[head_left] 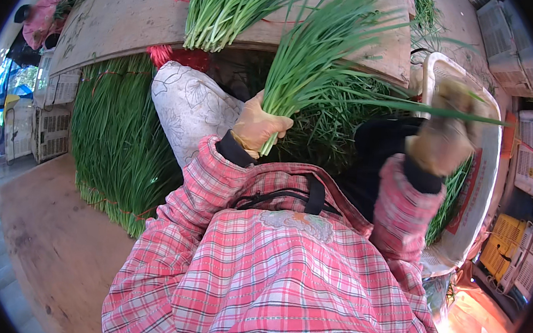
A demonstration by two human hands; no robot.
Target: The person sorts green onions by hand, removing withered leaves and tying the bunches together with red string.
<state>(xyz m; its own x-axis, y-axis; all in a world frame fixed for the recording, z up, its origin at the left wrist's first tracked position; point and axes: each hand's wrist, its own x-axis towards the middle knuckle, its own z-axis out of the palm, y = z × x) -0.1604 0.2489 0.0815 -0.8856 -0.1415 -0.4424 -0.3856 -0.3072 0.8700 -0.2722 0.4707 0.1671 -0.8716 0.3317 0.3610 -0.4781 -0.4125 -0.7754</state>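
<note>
My left hand (258, 125), in a tan glove, is closed round the pale lower stems of a bunch of garlic chives (310, 66). The leaves fan up and to the right over the edge of a wooden board (127, 18). Over the white basket at the right is my gloved right hand (444, 139), smeared by motion. A long green leaf (405, 106) stretches across to it; whether the fingers hold this leaf cannot be made out. On the board lies another chive bunch (226, 11), stems toward me. Loose chives (327, 124) lie in shadow below the board.
Tied chive bundles (116, 141) are piled at the left, beside a lower wooden board (63, 244). The white basket (493, 167) holds more greens. Red ties (162, 54) lie by my patterned knee. Crates (504, 244) line the right side. Another person (41, 19) is at far left.
</note>
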